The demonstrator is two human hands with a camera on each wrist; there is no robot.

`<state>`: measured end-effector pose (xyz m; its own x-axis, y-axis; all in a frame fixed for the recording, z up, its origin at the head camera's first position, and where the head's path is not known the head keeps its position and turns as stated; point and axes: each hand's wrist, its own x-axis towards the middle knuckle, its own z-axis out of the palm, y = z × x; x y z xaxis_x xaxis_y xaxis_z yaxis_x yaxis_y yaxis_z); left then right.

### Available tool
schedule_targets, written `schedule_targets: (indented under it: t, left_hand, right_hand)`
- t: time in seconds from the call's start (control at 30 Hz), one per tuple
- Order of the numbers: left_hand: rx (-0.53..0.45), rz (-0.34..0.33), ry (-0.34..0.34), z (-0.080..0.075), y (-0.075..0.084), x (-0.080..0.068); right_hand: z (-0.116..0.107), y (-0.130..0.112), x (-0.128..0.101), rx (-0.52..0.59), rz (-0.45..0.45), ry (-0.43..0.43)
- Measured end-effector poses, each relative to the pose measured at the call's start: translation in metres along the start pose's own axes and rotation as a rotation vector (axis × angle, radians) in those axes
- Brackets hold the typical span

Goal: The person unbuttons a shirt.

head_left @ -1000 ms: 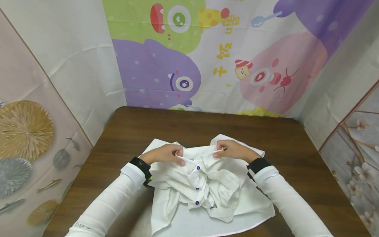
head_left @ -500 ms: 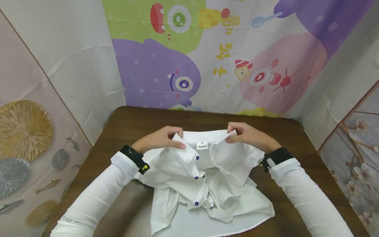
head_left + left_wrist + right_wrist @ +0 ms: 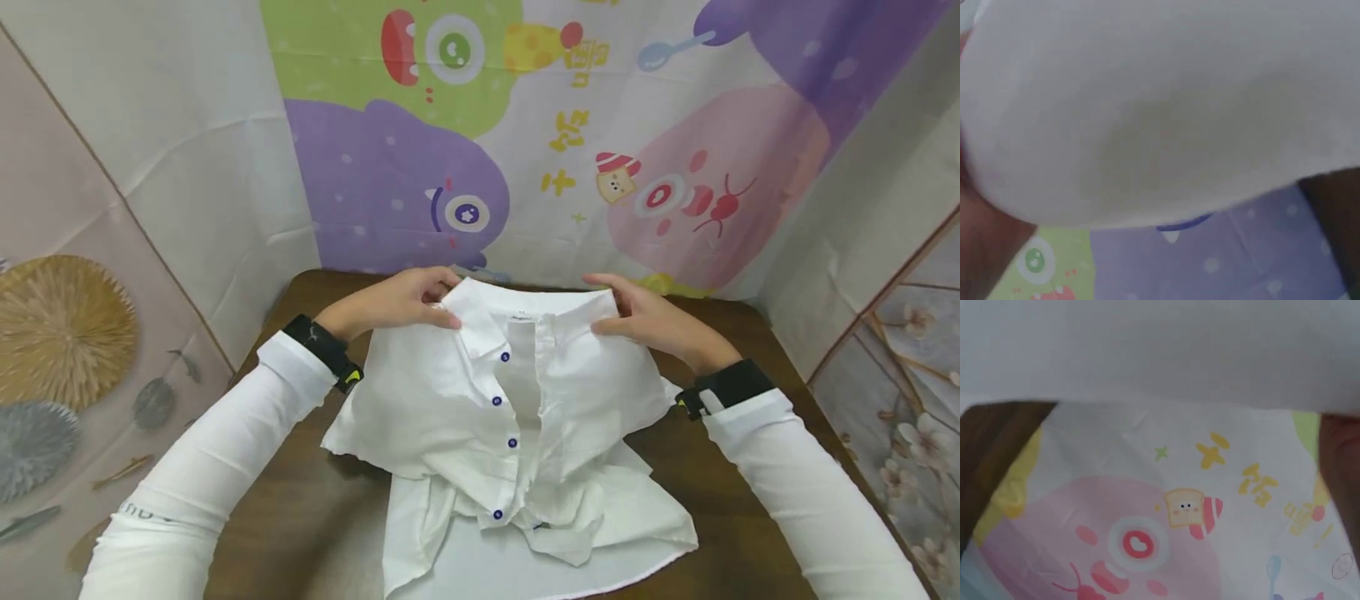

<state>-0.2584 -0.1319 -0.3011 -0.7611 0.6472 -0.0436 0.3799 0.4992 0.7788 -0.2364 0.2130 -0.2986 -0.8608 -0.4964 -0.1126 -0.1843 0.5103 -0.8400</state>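
Note:
A white short-sleeved button shirt with dark blue buttons hangs by its collar in the head view. Its upper part is raised, while the rumpled lower front and the hem lie on the table. At the left side of the collar, my left hand pinches the cloth, thumb in front. My right hand grips the collar's other side, thumb in front and fingers behind. The front placket hangs partly apart, with a label inside the neck. White cloth fills much of the left wrist view, and a cloth edge crosses the right wrist view.
Beneath the shirt is a dark brown wooden table with rounded far corners. A cartoon-printed curtain hangs right behind its far edge. Pale patterned cloth walls flank both sides.
Both hands have moved up and away toward the far edge and spread apart, lifting the shirt's collar. The upper front has straightened out; the hem has stayed in place.

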Motion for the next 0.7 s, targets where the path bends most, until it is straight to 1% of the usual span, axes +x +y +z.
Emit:
schedule_targets:
  t: [0.07, 0.13, 0.2, 0.27, 0.3, 0.33, 0.4, 0.43, 0.47, 0.5, 0.53, 0.6, 0.63, 0.7]
  left_hand:
    - [0.148, -0.006, 0.076, -0.005, 0.001, 0.005]
    - [0.271, 0.000, 0.150, -0.009, 0.000, 0.012]
    - [0.337, 0.005, 0.222, -0.010, 0.000, 0.018]
    - [0.410, 0.017, 0.302, -0.009, 0.000, 0.025]
    - [0.445, 0.016, 0.344, -0.009, 0.000, 0.028]
    - [0.475, -0.001, 0.389, -0.008, -0.001, 0.031]
    - [0.499, -0.055, 0.456, -0.005, -0.001, 0.038]
    - [0.495, -0.097, 0.475, -0.003, -0.001, 0.041]
    - [0.460, -0.143, 0.485, -0.001, -0.002, 0.045]
    - [0.389, -0.183, 0.482, 0.001, -0.004, 0.050]
    - [0.298, -0.231, 0.470, 0.003, -0.006, 0.054]
    - [0.082, -0.303, 0.437, 0.008, -0.011, 0.063]
    - [-0.022, -0.335, 0.426, 0.011, -0.014, 0.068]
    - [-0.208, -0.392, 0.417, 0.016, -0.022, 0.076]
  right_hand:
    - [-0.002, -0.002, 0.003, -0.096, 0.004, 0.072]
    - [-0.001, -0.002, 0.008, -0.211, -0.023, 0.197]
    - [0.001, 0.001, 0.014, -0.313, -0.061, 0.350]
    - [0.004, 0.005, 0.021, -0.363, -0.110, 0.500]
    - [0.006, 0.007, 0.025, -0.355, -0.123, 0.556]
    - [0.008, 0.009, 0.029, -0.314, -0.129, 0.586]
    - [0.013, 0.012, 0.037, -0.168, -0.095, 0.615]
    - [0.016, 0.014, 0.042, -0.062, -0.076, 0.622]
    - [0.019, 0.016, 0.048, 0.047, -0.054, 0.621]
    - [0.023, 0.017, 0.053, 0.160, -0.023, 0.618]
    - [0.026, 0.017, 0.059, 0.252, 0.008, 0.623]
    - [0.032, 0.020, 0.070, 0.392, 0.051, 0.637]
    - [0.034, 0.021, 0.076, 0.444, 0.065, 0.645]
    - [0.037, 0.036, 0.091, 0.524, 0.091, 0.646]
